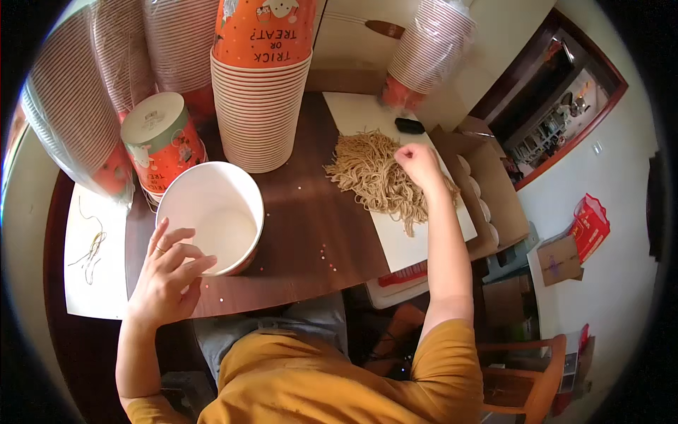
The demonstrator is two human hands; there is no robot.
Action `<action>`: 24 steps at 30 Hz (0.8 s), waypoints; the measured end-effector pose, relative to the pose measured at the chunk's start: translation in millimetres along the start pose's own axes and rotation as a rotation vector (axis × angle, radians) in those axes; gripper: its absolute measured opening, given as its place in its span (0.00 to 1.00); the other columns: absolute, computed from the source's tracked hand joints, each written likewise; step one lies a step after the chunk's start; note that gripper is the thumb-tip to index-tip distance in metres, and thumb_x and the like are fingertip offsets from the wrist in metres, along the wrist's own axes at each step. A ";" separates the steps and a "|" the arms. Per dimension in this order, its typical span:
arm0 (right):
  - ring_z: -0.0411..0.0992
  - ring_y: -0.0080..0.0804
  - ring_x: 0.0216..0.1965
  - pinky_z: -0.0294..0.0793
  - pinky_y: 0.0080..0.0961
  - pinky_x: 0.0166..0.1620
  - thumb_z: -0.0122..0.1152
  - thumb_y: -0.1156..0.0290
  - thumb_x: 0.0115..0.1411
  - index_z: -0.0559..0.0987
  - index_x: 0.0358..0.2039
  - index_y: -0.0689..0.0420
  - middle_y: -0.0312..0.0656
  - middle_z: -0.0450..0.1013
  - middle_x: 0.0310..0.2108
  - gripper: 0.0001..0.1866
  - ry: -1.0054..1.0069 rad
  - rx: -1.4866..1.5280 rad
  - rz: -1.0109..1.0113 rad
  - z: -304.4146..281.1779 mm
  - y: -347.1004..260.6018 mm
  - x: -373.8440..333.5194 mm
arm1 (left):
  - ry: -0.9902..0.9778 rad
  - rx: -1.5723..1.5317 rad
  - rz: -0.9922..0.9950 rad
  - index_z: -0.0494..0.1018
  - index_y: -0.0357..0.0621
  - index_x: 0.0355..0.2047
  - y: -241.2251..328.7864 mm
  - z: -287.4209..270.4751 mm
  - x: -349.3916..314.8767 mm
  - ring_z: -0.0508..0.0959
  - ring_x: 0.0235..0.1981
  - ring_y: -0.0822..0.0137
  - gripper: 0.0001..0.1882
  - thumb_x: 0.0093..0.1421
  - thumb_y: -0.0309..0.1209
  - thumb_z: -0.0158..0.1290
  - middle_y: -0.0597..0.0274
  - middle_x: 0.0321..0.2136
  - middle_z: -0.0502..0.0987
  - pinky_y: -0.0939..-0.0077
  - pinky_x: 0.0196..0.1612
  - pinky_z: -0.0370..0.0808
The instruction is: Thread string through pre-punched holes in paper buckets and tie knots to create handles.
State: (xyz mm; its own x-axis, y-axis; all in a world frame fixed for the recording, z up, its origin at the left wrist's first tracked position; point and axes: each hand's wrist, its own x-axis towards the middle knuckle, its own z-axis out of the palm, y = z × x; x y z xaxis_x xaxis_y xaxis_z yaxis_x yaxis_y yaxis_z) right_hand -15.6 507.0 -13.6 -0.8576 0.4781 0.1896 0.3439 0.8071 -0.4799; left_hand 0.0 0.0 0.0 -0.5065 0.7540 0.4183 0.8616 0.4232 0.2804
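Stacked cups (260, 116) behind open tub (205, 189) — black object (409, 126) near tan strings (371, 173).

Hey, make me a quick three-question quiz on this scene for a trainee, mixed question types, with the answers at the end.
1. The right hand is at which thing? A, the wooden chair; B, the tan string pile; C, the tall stack of buckets.
2. Which hand wears a ring?
3. True or false: the string pile lies to the right of the open bucket.

Key: 1, B. 2, the left hand. 3, true.
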 end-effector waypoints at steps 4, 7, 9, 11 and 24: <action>0.78 0.37 0.36 0.76 0.31 0.43 0.67 0.68 0.53 0.83 0.33 0.60 0.45 0.80 0.34 0.10 -0.262 -0.084 -0.165 8.2 -14.5 8.6 | 0.078 -0.054 -0.029 0.79 0.48 0.35 1.9 -6.6 -3.3 0.72 0.53 0.48 0.21 0.37 0.19 0.52 0.63 0.36 0.76 0.41 0.66 0.56; 0.78 0.39 0.40 0.73 0.37 0.51 0.68 0.62 0.52 0.84 0.30 0.58 0.46 0.80 0.37 0.12 -0.340 -0.243 -0.159 23.2 -33.0 11.4 | 0.133 -0.122 -0.076 0.79 0.47 0.33 0.5 -10.5 -6.3 0.72 0.53 0.48 0.21 0.34 0.21 0.52 0.61 0.37 0.76 0.41 0.65 0.56; 0.77 0.40 0.42 0.70 0.43 0.55 0.68 0.58 0.52 0.84 0.29 0.57 0.46 0.79 0.39 0.14 -0.224 -0.349 -0.119 32.0 -37.9 12.8 | 0.207 -0.162 -0.065 0.79 0.46 0.32 -0.9 -9.2 -7.2 0.74 0.50 0.49 0.20 0.35 0.21 0.52 0.60 0.35 0.77 0.42 0.63 0.60; 0.77 0.40 0.42 0.69 0.45 0.55 0.68 0.57 0.52 0.84 0.28 0.57 0.46 0.80 0.37 0.14 -0.203 -0.463 -0.095 43.2 -30.7 18.8 | 0.217 -0.171 -0.068 0.79 0.46 0.32 3.8 -7.9 -8.6 0.75 0.49 0.49 0.19 0.35 0.20 0.53 0.60 0.35 0.77 0.43 0.62 0.62; 0.69 0.18 0.25 0.68 0.18 0.32 0.64 0.69 0.61 0.82 0.31 0.60 0.36 0.79 0.28 0.08 -0.026 0.432 -0.030 -58.2 -38.2 54.8 | 0.322 -0.258 0.037 0.79 0.42 0.31 17.9 -24.1 17.4 0.79 0.42 0.52 0.18 0.35 0.17 0.56 0.57 0.33 0.78 0.50 0.54 0.71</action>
State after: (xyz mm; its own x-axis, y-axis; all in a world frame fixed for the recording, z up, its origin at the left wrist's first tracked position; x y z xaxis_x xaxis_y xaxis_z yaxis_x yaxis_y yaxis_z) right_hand -53.5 522.5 65.0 -0.8761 0.4432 0.1898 0.1316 0.5987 -0.7901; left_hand 5.8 8.6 33.1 -0.4958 0.5532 0.6694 0.8631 0.2281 0.4506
